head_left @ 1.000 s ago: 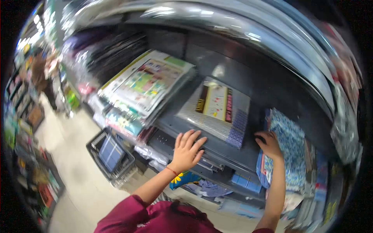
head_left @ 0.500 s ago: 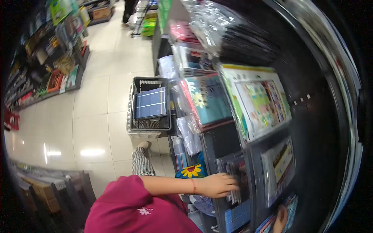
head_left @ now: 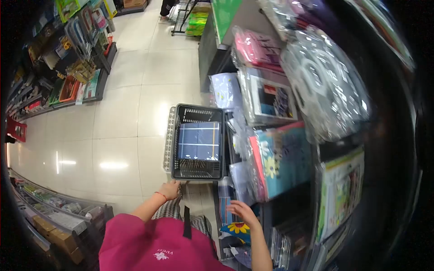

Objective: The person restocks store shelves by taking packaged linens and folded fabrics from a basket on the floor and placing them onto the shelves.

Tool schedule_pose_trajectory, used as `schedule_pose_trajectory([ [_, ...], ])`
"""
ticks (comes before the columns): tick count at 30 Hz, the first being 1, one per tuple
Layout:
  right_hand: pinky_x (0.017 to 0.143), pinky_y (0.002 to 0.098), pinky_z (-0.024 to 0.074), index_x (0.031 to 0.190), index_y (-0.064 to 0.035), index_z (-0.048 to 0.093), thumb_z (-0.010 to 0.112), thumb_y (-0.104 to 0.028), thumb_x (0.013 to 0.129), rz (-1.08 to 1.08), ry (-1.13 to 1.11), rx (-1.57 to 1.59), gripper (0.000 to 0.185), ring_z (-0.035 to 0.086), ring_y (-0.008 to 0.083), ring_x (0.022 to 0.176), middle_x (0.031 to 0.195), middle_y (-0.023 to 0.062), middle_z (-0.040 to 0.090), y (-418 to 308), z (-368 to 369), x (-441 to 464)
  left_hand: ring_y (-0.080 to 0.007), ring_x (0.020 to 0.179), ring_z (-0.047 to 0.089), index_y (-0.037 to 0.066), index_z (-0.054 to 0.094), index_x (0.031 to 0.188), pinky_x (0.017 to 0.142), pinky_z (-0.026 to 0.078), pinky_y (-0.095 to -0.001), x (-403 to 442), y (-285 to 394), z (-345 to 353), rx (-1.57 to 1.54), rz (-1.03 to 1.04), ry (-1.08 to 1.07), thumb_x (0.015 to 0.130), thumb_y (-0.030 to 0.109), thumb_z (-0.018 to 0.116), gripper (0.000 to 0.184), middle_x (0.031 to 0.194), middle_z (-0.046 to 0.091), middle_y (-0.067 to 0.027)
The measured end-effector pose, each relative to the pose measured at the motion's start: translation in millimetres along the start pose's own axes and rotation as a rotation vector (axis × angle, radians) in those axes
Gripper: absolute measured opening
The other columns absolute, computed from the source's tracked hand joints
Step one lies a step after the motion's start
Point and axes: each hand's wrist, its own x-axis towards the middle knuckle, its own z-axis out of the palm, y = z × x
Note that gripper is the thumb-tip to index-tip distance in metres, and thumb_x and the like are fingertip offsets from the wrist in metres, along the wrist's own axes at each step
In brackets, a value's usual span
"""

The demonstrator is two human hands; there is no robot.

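Observation:
A black plastic basket point(head_left: 175, 149) stands beside the shelves, with a folded blue checked cloth point(head_left: 199, 141) in clear wrapping inside it. A lighter basket point(head_left: 169, 135) shows along its left side. My left hand point(head_left: 170, 189) is at the near left corner of the black basket, its fingers bent toward the rim; what they hold, if anything, is too small to make out. Above a blue item with a yellow sunflower point(head_left: 238, 227), by the shelf edge, my right hand point(head_left: 243, 211) has its fingers apart and holds nothing.
Shelves on the right hold wrapped teal flower-print packs point(head_left: 282, 158), pink packs point(head_left: 258, 47) and a grey wrapped bundle point(head_left: 325, 86). Racks of goods point(head_left: 83, 88) stand across the tiled aisle point(head_left: 115, 113). A person's foot point(head_left: 165, 18) shows at the top.
The view has swung left from the shelf to the aisle and basket. My left hand has moved off the shelf to the basket's near corner; my right hand has left the shelf packs.

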Motion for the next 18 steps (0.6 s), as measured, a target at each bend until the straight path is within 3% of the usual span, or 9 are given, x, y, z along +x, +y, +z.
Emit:
schedule_pose_trajectory([
  [1,0.086,0.0296,0.0426,0.114,-0.0013,0.048,0.049,-0.015,0.087,-0.023,0.005,-0.010,0.031,0.056,0.0180,0.094,0.103,0.0117,0.057,0,1,43,-0.0354,0.105,0.050,0.010,0.038,0.124,0.085,0.041,-0.0447,14,-11,-4,0.192,0.006,-0.027,0.078,0.028,0.051,0.051,0.134,0.030,-0.0211],
  [5,0.076,0.0276,0.0464,0.108,-0.0017,0.052,0.050,-0.013,0.084,0.033,0.136,-0.297,0.026,0.058,0.0169,0.085,0.093,0.0098,0.060,19,-27,192,-0.0353,0.106,0.049,0.014,0.034,0.131,0.087,0.041,-0.0432,67,-29,8,0.046,-0.042,-0.096,0.077,0.033,0.054,0.060,0.141,0.013,-0.0228],
  [8,0.072,0.0278,0.0466,0.103,-0.0004,0.055,0.055,-0.014,0.078,0.108,0.344,-0.526,0.029,0.059,0.0169,0.080,0.089,0.0098,0.060,35,-50,275,-0.0374,0.108,0.048,0.020,0.033,0.131,0.088,0.040,-0.0454,91,-47,32,0.044,-0.063,-0.159,0.077,0.028,0.052,0.058,0.142,0.010,-0.0211],
  [9,0.073,0.0285,0.0461,0.103,0.0001,0.055,0.056,-0.015,0.076,0.117,0.421,-0.640,0.031,0.059,0.0183,0.082,0.089,0.0111,0.060,34,-50,291,-0.0369,0.114,0.044,0.025,0.024,0.136,0.092,0.037,-0.0445,100,-55,39,0.074,-0.124,-0.301,0.079,0.028,0.052,0.065,0.144,-0.006,-0.0175],
  [12,0.079,0.0313,0.0437,0.107,-0.0002,0.053,0.058,-0.017,0.071,0.110,0.550,-0.799,0.041,0.057,0.0238,0.091,0.095,0.0159,0.060,25,-41,329,-0.0334,0.109,0.049,0.029,0.019,0.138,0.091,0.039,-0.0395,97,-74,44,0.323,-0.038,-0.417,0.079,0.022,0.050,0.067,0.144,-0.014,-0.0134],
  [13,0.081,0.0317,0.0433,0.108,-0.0005,0.052,0.059,-0.017,0.071,0.129,0.559,-0.763,0.042,0.057,0.0251,0.093,0.097,0.0167,0.060,23,-37,339,-0.0331,0.110,0.048,0.035,0.009,0.138,0.092,0.037,-0.0398,98,-80,40,0.323,-0.013,-0.454,0.080,0.024,0.050,0.073,0.143,-0.021,-0.0080],
  [16,0.085,0.0341,0.0418,0.117,0.0004,0.044,0.060,-0.017,0.070,0.102,0.637,-0.828,0.053,0.054,0.0313,0.098,0.109,0.0215,0.054,29,-30,362,-0.0335,0.114,0.045,0.039,0.004,0.138,0.093,0.036,-0.0412,100,-90,21,0.362,0.041,-0.546,0.080,0.028,0.052,0.075,0.143,-0.020,-0.0034],
  [17,0.087,0.0345,0.0410,0.119,-0.0001,0.043,0.060,-0.017,0.070,0.125,0.708,-0.885,0.054,0.053,0.0318,0.101,0.112,0.0220,0.052,33,-27,368,-0.0341,0.121,0.037,0.041,0.000,0.136,0.095,0.034,-0.0429,105,-95,35,0.420,0.029,-0.571,0.080,0.035,0.054,0.079,0.144,-0.019,0.0006],
  [18,0.088,0.0349,0.0402,0.120,-0.0006,0.041,0.060,-0.017,0.070,0.145,0.781,-0.942,0.056,0.052,0.0322,0.103,0.115,0.0225,0.051,36,-27,374,-0.0356,0.122,0.035,0.041,-0.001,0.137,0.094,0.034,-0.0444,111,-99,46,0.429,0.041,-0.557,0.078,0.033,0.058,0.083,0.143,-0.020,-0.0019],
])
